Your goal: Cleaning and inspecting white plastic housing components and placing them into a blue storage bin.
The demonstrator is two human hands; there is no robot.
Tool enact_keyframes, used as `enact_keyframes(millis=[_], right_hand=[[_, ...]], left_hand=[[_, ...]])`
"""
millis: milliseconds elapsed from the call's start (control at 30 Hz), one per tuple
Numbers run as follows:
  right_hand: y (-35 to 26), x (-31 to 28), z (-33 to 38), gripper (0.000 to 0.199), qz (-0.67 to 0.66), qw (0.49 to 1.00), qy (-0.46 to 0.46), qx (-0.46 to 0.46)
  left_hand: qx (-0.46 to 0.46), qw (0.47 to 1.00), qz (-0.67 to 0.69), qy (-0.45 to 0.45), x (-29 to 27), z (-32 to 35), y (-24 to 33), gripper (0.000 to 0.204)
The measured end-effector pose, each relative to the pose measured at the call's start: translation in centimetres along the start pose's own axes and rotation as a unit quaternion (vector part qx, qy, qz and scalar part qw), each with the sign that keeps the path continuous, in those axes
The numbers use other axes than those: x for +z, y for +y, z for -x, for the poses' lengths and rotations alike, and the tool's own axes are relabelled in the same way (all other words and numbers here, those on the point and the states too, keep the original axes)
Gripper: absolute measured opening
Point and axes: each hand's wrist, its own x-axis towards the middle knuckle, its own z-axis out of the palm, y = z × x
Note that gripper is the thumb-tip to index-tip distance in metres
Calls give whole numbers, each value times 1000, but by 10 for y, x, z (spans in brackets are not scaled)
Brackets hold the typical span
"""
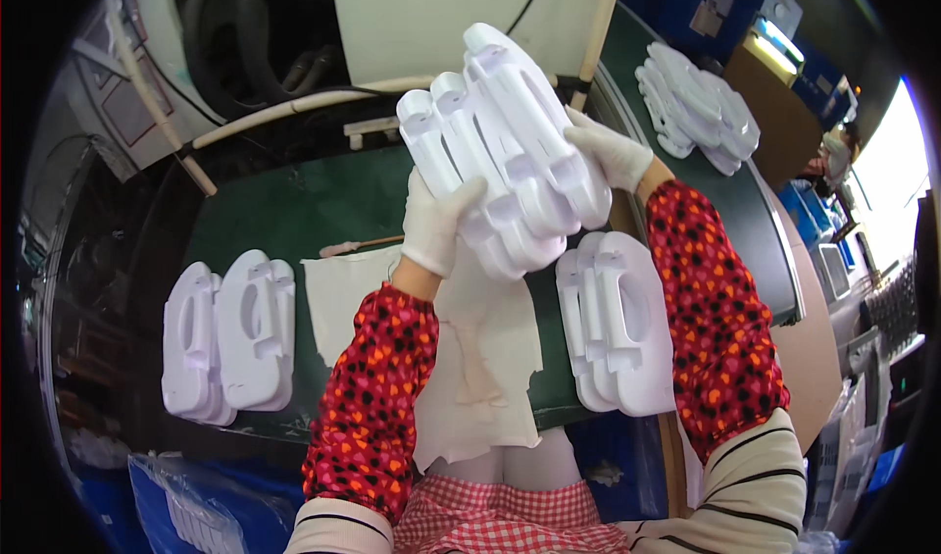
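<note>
Evidently, left hand (438, 223) and right hand (610, 152) grip the white stack (539, 201) between them; likely light, stiff, slick; best held by outer edges.

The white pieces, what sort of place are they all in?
Probably a factory or workshop: there's a bunch of matching white parts held up, similar stacks on a green work table, and another white pile farther right.
</note>
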Motion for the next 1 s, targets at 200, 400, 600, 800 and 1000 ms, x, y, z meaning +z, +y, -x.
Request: enact_keyframes(millis=[200,400,600,800,1000], right_hand=[[-19,95,50,54,-62,995,17,-70],[-16,185,132,37,-133,988,23,-78],[5,222,197,24,-61,969,205,-119],[25,237,271,31,-136,962,199,-131],[42,255,338,47,-221,923,295,-109]], left_hand=[[44,999,8,-26,9,79,108,51],[-35,988,114,-103,1,152,152,41],[-93,975,112,-170,6,203,162,36],[-161,950,153,-219,36,230,142,35],[-211,922,172,-277,56,251,121,37]])
